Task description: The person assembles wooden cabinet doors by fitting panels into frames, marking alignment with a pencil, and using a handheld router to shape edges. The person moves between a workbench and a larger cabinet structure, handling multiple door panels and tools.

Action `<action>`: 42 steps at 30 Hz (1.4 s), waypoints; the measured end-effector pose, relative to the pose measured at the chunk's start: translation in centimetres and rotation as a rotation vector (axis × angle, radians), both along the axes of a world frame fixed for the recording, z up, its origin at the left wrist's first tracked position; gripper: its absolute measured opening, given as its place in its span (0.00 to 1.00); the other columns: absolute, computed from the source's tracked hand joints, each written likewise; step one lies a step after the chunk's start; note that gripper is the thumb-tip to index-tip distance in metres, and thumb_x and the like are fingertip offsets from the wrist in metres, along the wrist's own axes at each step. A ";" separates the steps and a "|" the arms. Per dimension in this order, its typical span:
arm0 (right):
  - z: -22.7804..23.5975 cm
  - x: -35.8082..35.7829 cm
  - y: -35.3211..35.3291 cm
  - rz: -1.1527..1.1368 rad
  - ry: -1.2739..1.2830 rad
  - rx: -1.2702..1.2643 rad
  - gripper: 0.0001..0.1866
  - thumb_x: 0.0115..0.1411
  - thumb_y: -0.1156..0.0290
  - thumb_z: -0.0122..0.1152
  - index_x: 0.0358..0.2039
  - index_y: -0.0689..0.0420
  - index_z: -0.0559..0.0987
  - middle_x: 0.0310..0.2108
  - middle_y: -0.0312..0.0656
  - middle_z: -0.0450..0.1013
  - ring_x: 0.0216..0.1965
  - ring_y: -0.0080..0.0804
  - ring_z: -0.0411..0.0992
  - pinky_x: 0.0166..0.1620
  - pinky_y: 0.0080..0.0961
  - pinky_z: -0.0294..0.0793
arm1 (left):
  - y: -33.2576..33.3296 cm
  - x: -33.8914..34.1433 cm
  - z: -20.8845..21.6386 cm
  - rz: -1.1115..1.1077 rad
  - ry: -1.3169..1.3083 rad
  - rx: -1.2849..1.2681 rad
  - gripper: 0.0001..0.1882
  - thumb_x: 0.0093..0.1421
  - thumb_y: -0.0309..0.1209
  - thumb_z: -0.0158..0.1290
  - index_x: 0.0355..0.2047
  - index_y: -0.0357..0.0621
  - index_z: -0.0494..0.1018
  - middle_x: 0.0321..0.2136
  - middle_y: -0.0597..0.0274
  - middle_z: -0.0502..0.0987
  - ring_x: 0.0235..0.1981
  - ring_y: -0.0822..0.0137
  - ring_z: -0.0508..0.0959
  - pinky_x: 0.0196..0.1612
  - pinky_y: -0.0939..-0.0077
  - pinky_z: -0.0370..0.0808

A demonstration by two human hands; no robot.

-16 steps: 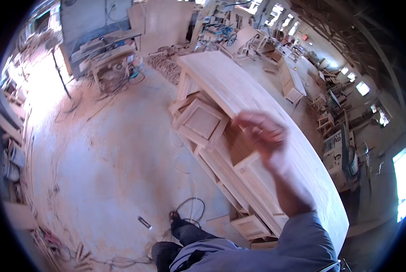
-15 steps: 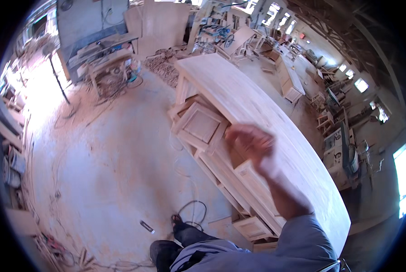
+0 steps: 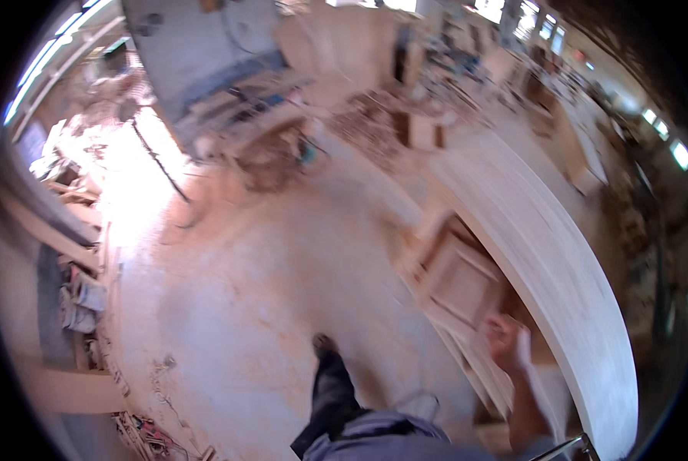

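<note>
My right hand (image 3: pixel 507 343) reaches in from the lower right, over the front side of a long pale wooden cabinet. Its fingers look loosely curled but are smeared by motion, and nothing held shows in them. Closest to it is a square framed wooden panel (image 3: pixel 463 280), tilted at the cabinet's front; whether hand and panel touch, I cannot tell. The cabinet's long, smooth top (image 3: pixel 548 269) runs along the right of the hand. My left hand is out of view.
A dusty floor (image 3: pixel 229 292) spreads to my left. Beyond it stands a cluttered workbench (image 3: pixel 259 127), with wood scraps (image 3: pixel 375 127) heaped to its right. Boards and containers (image 3: pixel 86 296) line the left edge. Another long wooden piece (image 3: pixel 578 146) stands far right.
The view has swung left and moved along the cabinet, which now sits farther right. My right hand has gone from above the cabinet's top edge to lower down beside the panel.
</note>
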State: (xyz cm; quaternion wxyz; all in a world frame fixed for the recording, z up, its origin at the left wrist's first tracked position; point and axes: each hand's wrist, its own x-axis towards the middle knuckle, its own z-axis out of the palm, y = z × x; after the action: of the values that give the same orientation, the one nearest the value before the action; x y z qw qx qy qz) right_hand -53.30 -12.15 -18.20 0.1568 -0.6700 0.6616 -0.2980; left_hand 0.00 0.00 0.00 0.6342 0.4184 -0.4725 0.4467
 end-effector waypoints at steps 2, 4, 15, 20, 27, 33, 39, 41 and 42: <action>0.2 -4.6 -2.5 -0.243 0.041 -0.040 0.11 0.53 0.76 0.61 0.39 0.63 0.82 0.36 0.52 0.80 0.40 0.51 0.80 0.46 0.40 0.78 | -12.1 0.1 -6.9 -0.012 0.280 0.067 0.27 0.70 0.48 0.38 0.52 0.36 0.67 0.43 0.51 0.73 0.50 0.55 0.73 0.66 0.52 0.59; 1.8 -5.4 -8.4 -0.414 0.194 -0.126 0.16 0.56 0.79 0.61 0.47 0.66 0.80 0.45 0.56 0.78 0.47 0.53 0.77 0.53 0.42 0.76 | -21.0 -0.2 -8.0 -0.546 0.784 0.318 0.16 0.64 0.37 0.45 0.41 0.34 0.71 0.36 0.53 0.74 0.41 0.61 0.74 0.52 0.62 0.65; -8.6 -10.9 -25.8 -0.785 0.751 0.115 0.29 0.70 0.58 0.51 0.66 0.61 0.66 0.65 0.58 0.63 0.64 0.54 0.62 0.64 0.48 0.61 | -47.1 -7.0 -14.7 -1.045 -0.170 1.408 0.11 0.52 0.20 0.59 0.38 0.38 0.77 0.30 0.53 0.78 0.32 0.52 0.78 0.35 0.64 0.77; -8.6 -10.8 -25.9 -0.917 0.904 0.177 0.33 0.67 0.56 0.57 0.65 0.64 0.65 0.61 0.59 0.64 0.58 0.50 0.67 0.59 0.42 0.67 | -58.6 -10.2 -17.5 -1.019 -0.099 1.531 0.12 0.52 0.22 0.58 0.39 0.38 0.79 0.30 0.53 0.80 0.33 0.52 0.80 0.37 0.61 0.79; -6.2 -10.0 -32.9 -1.083 0.876 0.375 0.36 0.66 0.59 0.54 0.69 0.62 0.58 0.68 0.58 0.54 0.66 0.54 0.54 0.66 0.49 0.52 | -79.2 -14.1 -16.7 -0.968 -0.219 1.370 0.06 0.54 0.22 0.56 0.34 0.37 0.78 0.26 0.49 0.79 0.30 0.47 0.79 0.33 0.58 0.77; -2.0 -8.4 -48.7 -0.945 0.398 0.342 0.38 0.64 0.60 0.50 0.70 0.64 0.56 0.72 0.62 0.46 0.73 0.62 0.42 0.72 0.57 0.39 | -91.6 -21.9 -15.3 -1.226 -0.295 1.315 0.09 0.54 0.21 0.58 0.37 0.41 0.79 0.28 0.52 0.79 0.29 0.48 0.78 0.33 0.60 0.77; -4.2 -12.0 -55.1 -1.159 0.515 0.320 0.33 0.67 0.61 0.47 0.69 0.63 0.60 0.72 0.59 0.50 0.73 0.58 0.47 0.72 0.54 0.42 | -100.7 -31.2 -19.8 -1.536 -0.565 1.452 0.10 0.55 0.22 0.59 0.39 0.38 0.79 0.31 0.52 0.81 0.33 0.49 0.80 0.37 0.61 0.78; -6.1 -14.6 -55.8 -1.140 0.571 0.247 0.32 0.69 0.59 0.45 0.69 0.64 0.60 0.71 0.59 0.53 0.72 0.59 0.50 0.71 0.55 0.46 | -104.5 -31.0 -25.5 -1.547 -0.601 1.607 0.10 0.56 0.23 0.59 0.39 0.36 0.79 0.31 0.50 0.80 0.34 0.48 0.80 0.39 0.61 0.78; -5.3 -15.2 -59.4 -1.197 0.470 0.336 0.34 0.68 0.58 0.46 0.69 0.64 0.58 0.72 0.59 0.50 0.73 0.56 0.46 0.72 0.52 0.43 | -106.0 -30.3 -27.5 -1.505 -0.589 1.737 0.11 0.56 0.23 0.58 0.40 0.35 0.79 0.31 0.49 0.80 0.34 0.47 0.80 0.39 0.61 0.78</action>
State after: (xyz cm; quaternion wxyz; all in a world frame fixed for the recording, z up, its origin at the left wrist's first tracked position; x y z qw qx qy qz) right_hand -68.47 -71.58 -23.49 -0.0821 -0.2004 0.9736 -0.0723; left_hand -30.31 -105.97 -27.46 0.1079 0.2067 -0.8722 -0.4300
